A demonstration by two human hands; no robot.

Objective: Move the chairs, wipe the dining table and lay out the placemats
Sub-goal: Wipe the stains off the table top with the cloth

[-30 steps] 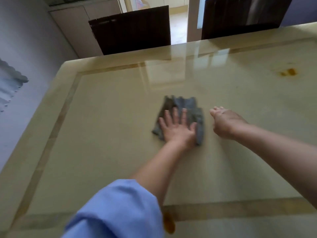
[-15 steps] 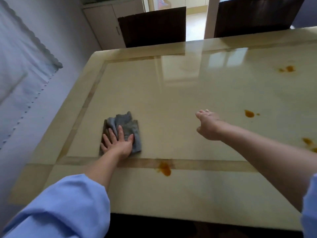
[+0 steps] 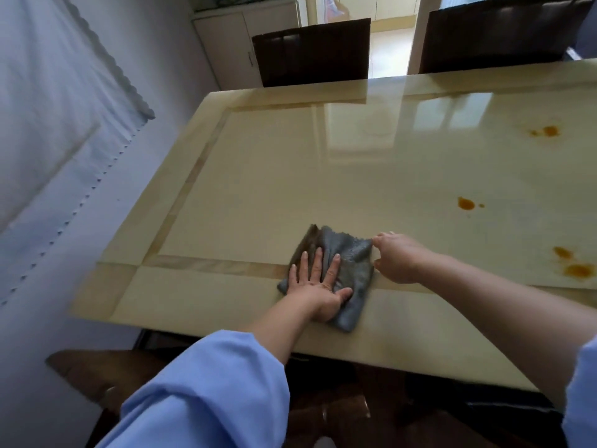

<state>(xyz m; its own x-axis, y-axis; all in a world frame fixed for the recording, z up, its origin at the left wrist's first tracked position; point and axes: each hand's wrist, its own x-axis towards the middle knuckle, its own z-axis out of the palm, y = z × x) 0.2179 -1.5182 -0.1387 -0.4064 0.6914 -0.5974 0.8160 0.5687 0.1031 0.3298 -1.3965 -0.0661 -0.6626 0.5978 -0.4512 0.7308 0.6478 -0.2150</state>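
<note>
Nearest the camera, a blue sleeve [image 3: 206, 392] leads up to the near edge of the counter [image 3: 290, 176], a glossy cream top with a tan inlaid border. Below that edge sits dark wood that looks like a chair seat [image 3: 97, 373].

Just past the edge, the left hand [image 3: 318, 287] lies flat with its fingers spread, pressing on a grey cloth [image 3: 350, 263]. The cloth lies rumpled across the border strip near the front left of the counter. The right hand [image 3: 399, 258] is just beside it, with curled fingers touching the cloth's right corner. Whether they pinch that corner or only rest against it cannot be told.

The cloth looks soft, light and limp, so it will probably bunch and slide on the slick top unless a flat palm holds it down. It is best gripped by pressing on its middle, or by gathering a corner to refold it.

Further out on the right are orange stains: a pair [image 3: 578, 270] near the right forearm, one spot [image 3: 466, 203] mid-counter and another [image 3: 549, 130] towards the far side. By my judgement the wiping is only partly done.

At the far edge stand two dark chairs, one on the left [image 3: 311, 50] and one on the right [image 3: 504, 30], with a pale cabinet [image 3: 226, 43] behind.
</note>
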